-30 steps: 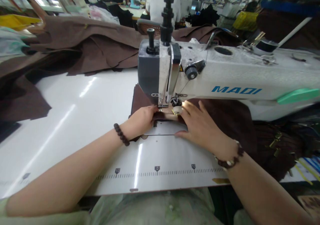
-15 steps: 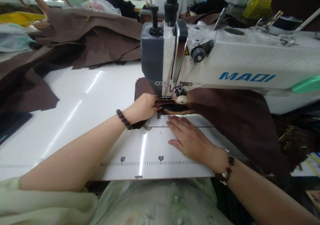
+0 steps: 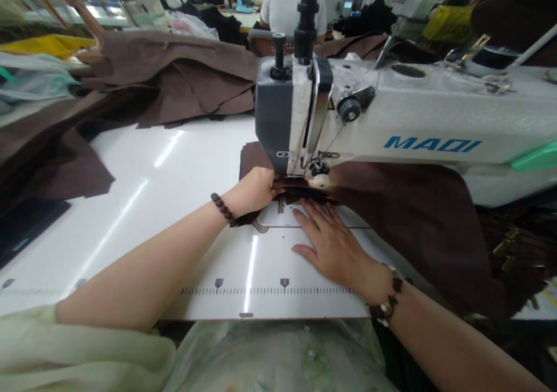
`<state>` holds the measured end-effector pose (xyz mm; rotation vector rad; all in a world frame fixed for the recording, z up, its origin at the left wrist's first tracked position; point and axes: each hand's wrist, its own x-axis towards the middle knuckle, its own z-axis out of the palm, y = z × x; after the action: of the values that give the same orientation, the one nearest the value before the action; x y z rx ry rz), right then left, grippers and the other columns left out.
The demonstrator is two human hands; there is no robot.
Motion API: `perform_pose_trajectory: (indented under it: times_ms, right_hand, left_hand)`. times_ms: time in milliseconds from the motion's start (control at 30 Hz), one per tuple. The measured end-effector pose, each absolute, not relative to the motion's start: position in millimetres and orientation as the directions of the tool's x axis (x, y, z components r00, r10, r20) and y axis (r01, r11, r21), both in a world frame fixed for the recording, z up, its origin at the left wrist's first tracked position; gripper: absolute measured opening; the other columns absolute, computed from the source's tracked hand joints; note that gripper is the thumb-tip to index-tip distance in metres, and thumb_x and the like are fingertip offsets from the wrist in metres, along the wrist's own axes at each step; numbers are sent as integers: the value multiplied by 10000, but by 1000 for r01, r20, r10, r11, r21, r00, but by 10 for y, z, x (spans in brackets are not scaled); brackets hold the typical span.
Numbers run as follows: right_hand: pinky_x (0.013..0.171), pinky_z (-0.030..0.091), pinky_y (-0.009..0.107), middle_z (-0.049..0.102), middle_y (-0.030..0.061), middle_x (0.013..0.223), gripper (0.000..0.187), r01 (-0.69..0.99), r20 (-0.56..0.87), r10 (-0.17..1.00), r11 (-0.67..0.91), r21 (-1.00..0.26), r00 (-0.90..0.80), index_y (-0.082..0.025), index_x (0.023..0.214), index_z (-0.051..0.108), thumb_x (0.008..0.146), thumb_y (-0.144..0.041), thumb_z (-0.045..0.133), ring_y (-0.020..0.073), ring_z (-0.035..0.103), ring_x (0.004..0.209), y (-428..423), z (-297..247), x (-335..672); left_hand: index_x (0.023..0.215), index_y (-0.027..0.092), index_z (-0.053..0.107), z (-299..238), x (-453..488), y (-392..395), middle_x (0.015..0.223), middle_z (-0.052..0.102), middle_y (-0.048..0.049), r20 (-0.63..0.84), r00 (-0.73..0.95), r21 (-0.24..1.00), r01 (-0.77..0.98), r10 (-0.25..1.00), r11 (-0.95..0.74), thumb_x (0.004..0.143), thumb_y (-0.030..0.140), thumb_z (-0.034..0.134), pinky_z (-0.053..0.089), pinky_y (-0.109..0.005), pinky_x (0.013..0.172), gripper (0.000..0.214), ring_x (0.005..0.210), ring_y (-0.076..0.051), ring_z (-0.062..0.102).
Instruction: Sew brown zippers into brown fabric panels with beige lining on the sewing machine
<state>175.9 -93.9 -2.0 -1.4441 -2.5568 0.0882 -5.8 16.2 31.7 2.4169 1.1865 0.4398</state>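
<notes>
A white MAQI sewing machine (image 3: 426, 125) stands on the white table (image 3: 143, 195). Dark brown fabric (image 3: 404, 218) lies under its arm and spreads to the right. My left hand (image 3: 255, 190) is closed on the fabric's edge just left of the presser foot (image 3: 296, 174). My right hand (image 3: 333, 238) lies flat with its fingers stretched out on the machine bed, fingertips touching the fabric edge in front of the needle. Both wrists wear bead bracelets.
Piles of brown fabric pieces (image 3: 174, 79) lie at the back and left of the table. A printed ruler scale (image 3: 265, 290) runs along the front edge. A person in a white shirt (image 3: 287, 0) sits beyond the machine.
My right hand drew back from beside the needle onto the machine bed, then slid forward slightly to the fabric edge. My left hand stayed on the fabric.
</notes>
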Motion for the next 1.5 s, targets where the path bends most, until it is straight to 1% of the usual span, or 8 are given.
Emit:
perform_pose_trajectory:
  times_ms: [100,233,433,700,933,1100,1300,1500]
  right_hand:
    - [1078,257,489,266,159,1430,564,833,154,849,526,-171,-505,-111,1340,366,860,-387,469,281,242,1323,-928,-45,1759]
    - [1088,267,459,316,165,1405,573,821,154,841,540,-183,-519,-72,1331,376,857,-382,471,270,261,1316,-917,-62,1763]
    - [1049,343,439,473,141,1294,495,792,213,811,581,-188,-544,-72,1259,470,876,-383,433,247,424,1195,-934,-54,1765]
    - [1093,258,472,338,151,1397,535,806,173,827,561,-188,-535,-70,1302,414,862,-371,466,259,288,1304,-913,-51,1752]
    - [1092,273,460,377,105,1382,559,796,110,834,550,-252,-541,-107,1330,378,852,-376,484,231,327,1282,-866,-33,1747]
    - [1069,328,429,414,99,1354,546,797,141,835,550,-249,-532,-102,1315,406,847,-370,492,233,360,1253,-883,-20,1756]
    - [1070,333,426,418,98,1351,540,783,129,825,563,-262,-550,-92,1306,418,843,-360,495,231,371,1244,-891,2,1776]
    - [1073,336,411,415,104,1351,531,769,138,821,568,-292,-554,-92,1299,424,843,-354,494,226,358,1253,-886,-8,1783]
  left_hand:
    - [1046,129,633,285,-58,164,993,671,-77,108,620,494,645,777,-583,759,156,625,469,-316,868,289,951,-215,612]
    - [1121,157,599,256,-27,128,1098,639,-67,117,623,485,643,773,-592,639,225,758,459,-291,887,512,1011,-222,591]
    - [980,130,664,235,-5,124,943,684,-84,86,574,417,721,814,-553,730,116,619,493,-295,795,254,893,-239,637]
    - [1041,162,647,178,-50,188,1023,671,-53,136,600,489,652,788,-580,745,107,620,469,-267,851,302,953,-214,622]
    - [1025,145,646,203,-48,141,982,678,-80,136,611,467,655,780,-594,787,133,590,477,-268,795,245,916,-214,630]
    - [882,137,670,243,-7,86,830,684,-67,82,577,341,750,813,-567,775,113,569,469,-239,666,149,763,-192,639]
    - [896,152,667,229,1,88,875,673,-67,112,576,192,787,810,-587,781,116,528,464,-241,706,184,816,-191,628]
    - [886,146,658,194,-13,110,880,670,-62,115,586,154,787,802,-598,741,84,524,467,-241,722,208,836,-193,626]
